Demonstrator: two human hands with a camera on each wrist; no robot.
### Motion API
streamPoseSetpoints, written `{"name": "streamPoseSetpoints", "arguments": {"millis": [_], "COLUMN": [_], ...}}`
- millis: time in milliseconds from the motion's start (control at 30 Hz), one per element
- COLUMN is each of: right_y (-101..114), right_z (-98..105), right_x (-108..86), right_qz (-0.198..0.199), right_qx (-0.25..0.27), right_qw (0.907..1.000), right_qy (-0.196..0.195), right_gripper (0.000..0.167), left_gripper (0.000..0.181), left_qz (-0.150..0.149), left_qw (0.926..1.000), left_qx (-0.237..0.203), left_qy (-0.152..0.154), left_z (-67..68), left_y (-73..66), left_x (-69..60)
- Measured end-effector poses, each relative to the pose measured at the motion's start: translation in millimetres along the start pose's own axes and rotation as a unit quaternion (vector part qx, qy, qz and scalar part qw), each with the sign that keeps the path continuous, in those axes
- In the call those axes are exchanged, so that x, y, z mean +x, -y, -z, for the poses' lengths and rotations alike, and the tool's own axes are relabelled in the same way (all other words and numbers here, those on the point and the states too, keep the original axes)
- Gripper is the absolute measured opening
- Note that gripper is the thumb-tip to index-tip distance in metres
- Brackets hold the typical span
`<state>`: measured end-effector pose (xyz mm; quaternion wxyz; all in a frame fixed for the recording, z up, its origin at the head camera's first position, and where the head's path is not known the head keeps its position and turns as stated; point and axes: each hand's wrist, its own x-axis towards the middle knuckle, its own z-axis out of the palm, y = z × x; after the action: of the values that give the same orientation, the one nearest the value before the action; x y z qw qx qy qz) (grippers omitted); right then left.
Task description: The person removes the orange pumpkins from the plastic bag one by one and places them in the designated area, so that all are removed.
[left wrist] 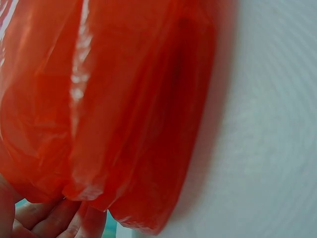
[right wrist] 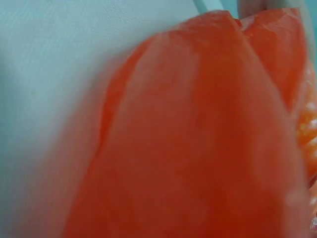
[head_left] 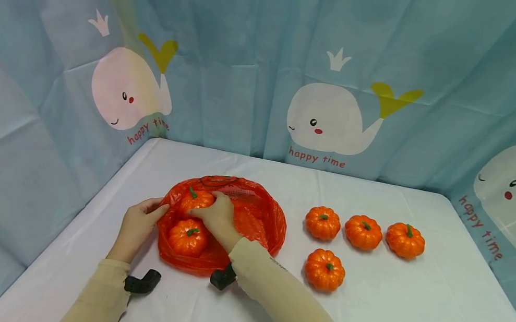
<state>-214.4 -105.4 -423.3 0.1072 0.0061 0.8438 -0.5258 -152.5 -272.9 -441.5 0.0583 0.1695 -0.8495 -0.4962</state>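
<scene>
A red plastic bag [head_left: 256, 218] lies with its mouth wide on the white table. Inside it, toward the left, are two small orange pumpkins with green stems: a rear pumpkin [head_left: 191, 204] and a front pumpkin [head_left: 188, 238]. My right hand [head_left: 219, 217] reaches into the bag and grips the rear pumpkin between thumb and fingers. At the left rim, my left hand [head_left: 140, 222] pinches the bag's edge. The bag's side [left wrist: 114, 99] fills much of the left wrist view, with the left fingers [left wrist: 54, 218] below it. In the right wrist view, red plastic [right wrist: 198, 139] hides most of the right hand.
Right of the bag, three pumpkins stand in a row: one pumpkin [head_left: 323, 223], a middle one [head_left: 363, 232] and a far-right one [head_left: 405, 240]. Another pumpkin [head_left: 324, 270] sits in front of them. A blue curtain [head_left: 251, 50] with whales hangs behind the table [head_left: 412, 313].
</scene>
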Motion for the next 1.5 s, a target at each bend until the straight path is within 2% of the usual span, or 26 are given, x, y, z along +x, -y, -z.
{"name": "streamPoseSetpoints", "arguments": {"millis": [433,633,800,967,1167,1333,1500], "right_y": [-6.8,-12.4,-18.7,-24.5,-25.9,-24.6,-26.9], "right_z": [17.8,29.0,44.4,64.7,82.7,94.0,107.7], "right_x": [2.9,3.1,1.7,-4.1,-14.0,-22.8,-31.9], "right_qz": [0.004,0.006,0.006,0.023,0.043,0.047,0.046], "right_qx": [0.027,0.035,0.043,0.048,0.045,0.046,0.042], "right_qw": [0.9995,0.9994,0.9991,0.9984,0.9974,0.9966,0.9968], "right_qy": [-0.014,-0.003,0.003,0.019,0.036,0.049,0.05], "right_gripper": [0.071,0.07,0.071,0.072,0.071,0.071,0.072], "left_gripper": [0.056,0.056,0.057,0.058,0.06,0.061,0.059], "left_qz": [0.004,0.017,0.016,0.015,0.027,0.037,0.031], "left_qw": [0.9999,0.9997,0.9997,0.9998,0.9994,0.9991,0.9994], "left_qx": [-0.003,0.001,0.001,0.009,0.013,0.008,0.004], "left_qy": [0.016,0.015,0.016,0.013,0.019,0.019,0.013], "left_z": [-2.0,-0.8,-1.5,-0.1,3.1,3.7,1.5], "left_y": [-4.7,-3.2,-2.2,-0.3,0.4,-0.9,-1.9], "left_x": [0.6,0.4,1.1,2.2,1.5,1.1,2.3]}}
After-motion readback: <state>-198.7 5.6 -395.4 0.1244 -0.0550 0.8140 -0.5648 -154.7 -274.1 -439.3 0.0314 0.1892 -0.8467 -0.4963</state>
